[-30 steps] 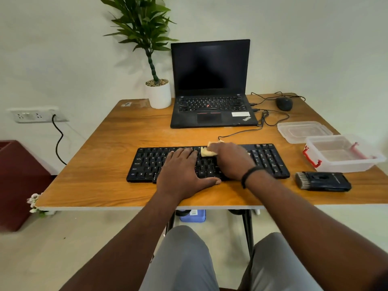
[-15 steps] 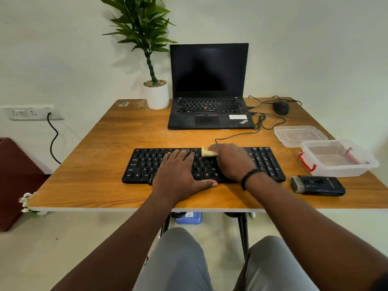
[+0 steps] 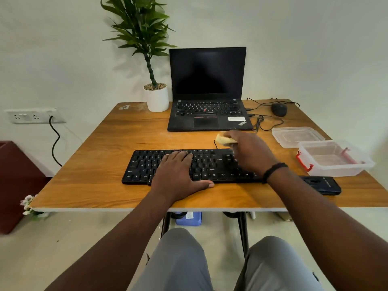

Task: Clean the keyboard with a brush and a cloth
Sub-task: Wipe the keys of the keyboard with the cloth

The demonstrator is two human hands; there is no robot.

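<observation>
The cloth (image 3: 225, 140), gripped in the right hand (image 3: 249, 152), has been carried from the middle keys a second ago to the far right edge of the keyboard (image 3: 210, 164), where it is now held just above the top row. The left hand (image 3: 178, 173) is laid flat, fingers straight, on the keys, and has stayed there to steady the board on the worktop (image 3: 105, 164). The wiping pass is judged to be nearing its end. The brush (image 3: 321, 184) lies unused at the right. The clear container (image 3: 336, 158) and its lid (image 3: 297, 136) appear empty, though contents cannot be fully ruled out.
</observation>
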